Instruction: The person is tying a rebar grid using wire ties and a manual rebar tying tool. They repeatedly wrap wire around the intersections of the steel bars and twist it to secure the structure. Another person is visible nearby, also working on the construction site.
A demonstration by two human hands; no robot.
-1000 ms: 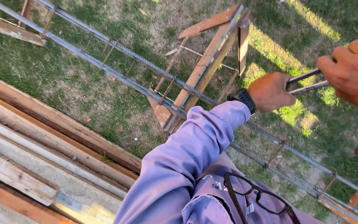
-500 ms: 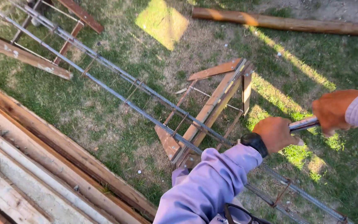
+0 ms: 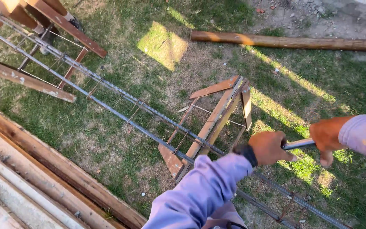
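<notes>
My left hand (image 3: 270, 148), with a black watch at the wrist and a lilac sleeve, is closed on a grey metal bar (image 3: 298, 144). My right hand (image 3: 328, 136) grips the same bar a little further right, one finger hanging down. Both hands hover above a long rebar cage (image 3: 106, 96) of ribbed steel rods tied with rusty stirrups. The cage runs diagonally from upper left to lower right and rests on a wooden sawhorse (image 3: 210, 126) just left of my left hand.
A second wooden sawhorse (image 3: 43, 25) carries the cage at the upper left. Stacked timber planks (image 3: 34, 169) lie along the lower left. A long wooden pole (image 3: 289, 41) lies on the grass at the top right. Patchy grass and bare dirt surround everything.
The view has swung up and back, so the far sawhorse and the pole now show. Both hands sank lower in view, still gripping the bar, and my right hand shifted left.
</notes>
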